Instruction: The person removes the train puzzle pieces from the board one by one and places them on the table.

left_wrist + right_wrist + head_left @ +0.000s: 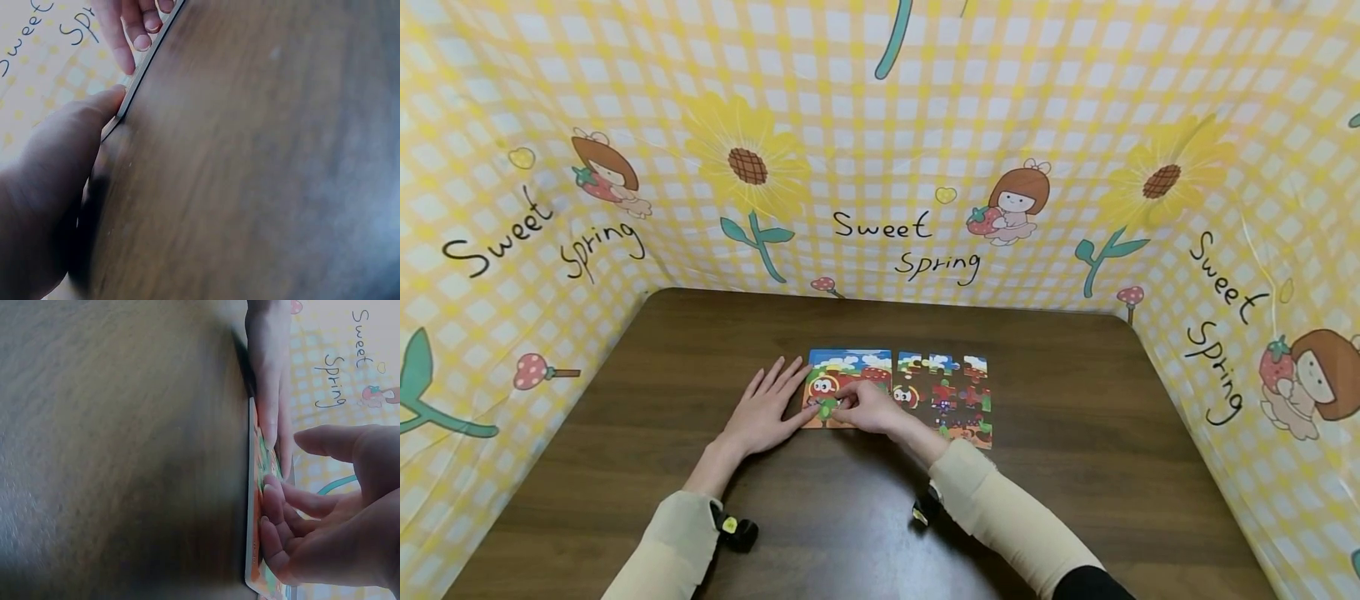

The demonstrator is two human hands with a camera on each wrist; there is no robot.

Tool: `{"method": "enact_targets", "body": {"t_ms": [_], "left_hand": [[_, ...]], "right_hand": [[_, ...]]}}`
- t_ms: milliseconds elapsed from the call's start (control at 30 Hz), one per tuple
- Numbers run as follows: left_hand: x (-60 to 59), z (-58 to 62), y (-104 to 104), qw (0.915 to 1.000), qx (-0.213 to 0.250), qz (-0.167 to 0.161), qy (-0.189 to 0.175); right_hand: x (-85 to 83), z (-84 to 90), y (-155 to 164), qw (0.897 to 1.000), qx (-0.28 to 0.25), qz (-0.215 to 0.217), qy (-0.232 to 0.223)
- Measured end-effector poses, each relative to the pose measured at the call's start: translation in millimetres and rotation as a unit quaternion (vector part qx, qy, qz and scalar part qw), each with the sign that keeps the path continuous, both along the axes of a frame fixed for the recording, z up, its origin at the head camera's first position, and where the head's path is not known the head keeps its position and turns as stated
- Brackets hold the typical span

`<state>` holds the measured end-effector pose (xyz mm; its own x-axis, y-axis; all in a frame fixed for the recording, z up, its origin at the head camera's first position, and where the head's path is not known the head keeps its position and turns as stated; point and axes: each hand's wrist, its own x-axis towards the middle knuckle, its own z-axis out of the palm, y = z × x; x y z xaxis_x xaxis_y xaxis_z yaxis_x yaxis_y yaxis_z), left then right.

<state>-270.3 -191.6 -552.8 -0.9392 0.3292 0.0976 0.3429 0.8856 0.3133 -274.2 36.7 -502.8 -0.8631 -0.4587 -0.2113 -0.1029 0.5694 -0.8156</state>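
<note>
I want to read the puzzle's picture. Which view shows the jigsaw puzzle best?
The head view: the jigsaw puzzle lies face-up on the table, with its colours and gaps visible between the left hand and right hand. The left wrist view shows only its thin edge; the right wrist view shows a steep, blurred sliver under the fingers.

Even, soft light fills the head view, sharp in the middle, with walls bowed at the edges. Both wrist views are blurred; the tabletop [262, 162] shows pale glare, and dark shadow lies under the hands.
</note>
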Motion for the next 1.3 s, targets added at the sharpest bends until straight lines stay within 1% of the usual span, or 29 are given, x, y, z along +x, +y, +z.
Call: {"method": "enact_targets", "body": {"t_ms": [167, 233, 300, 400, 467, 567, 667, 767, 933, 1100, 1300], "left_hand": [[0.7, 0.4, 0.5, 1.0, 0.0, -0.001, 0.003], [0.8, 0.3, 0.6, 1.0, -0.002, -0.002, 0.002], [1.1, 0.7, 0.6, 1.0, -0.003, -0.002, 0.001], [1.9, 1.4, 0.2, 1.0, -0.005, 0.0, 0.001], [2.4, 1.8, 0.1, 1.0, -0.003, 0.003, 0.001], [2.7, 1.4, 0.4, 1.0, -0.003, 0.004, 0.001], [2.2, 0.3, 0.9, 1.0, -0.002, 0.003, 0.0], [1.9, 0.2, 1.1, 1.0, -0.003, 0.005, 0.002], [2.1, 1.6, 0.7, 1.0, -0.005, 0.007, 0.003], [2.0, 1.3, 0.8, 0.9999, -0.005, 0.007, 0.007], [3.1, 1.1, 0.8, 1.0, -0.003, 0.005, 0.004]], "right_hand": [[1.0, 0.1, -4.6, 0.999, 0.031, -0.025, 0.022], [2.0, 1.0, -5.3, 0.999, 0.029, -0.03, 0.017], [2.7, 1.0, -5.8, 0.999, 0.01, -0.04, 0.003], [3.8, -0.6, -6.1, 0.996, -0.044, -0.067, -0.027], [4.2, -2.6, -6.8, 0.994, -0.068, -0.083, -0.031], [5.8, -4.7, -8.2, 0.993, -0.073, -0.091, -0.022], [7.1, -5.8, -9.5, 0.996, -0.051, -0.078, 0.011], [6.7, -6.1, -9.5, 0.997, -0.041, -0.053, 0.038], [4.9, -6.8, -8.9, 0.998, -0.049, -0.014, 0.046], [1.6, -10.8, -8.0, 0.996, -0.052, 0.005, 0.068], [0.7, -12.9, -4.4, 0.99, -0.013, 0.056, 0.128]]}}
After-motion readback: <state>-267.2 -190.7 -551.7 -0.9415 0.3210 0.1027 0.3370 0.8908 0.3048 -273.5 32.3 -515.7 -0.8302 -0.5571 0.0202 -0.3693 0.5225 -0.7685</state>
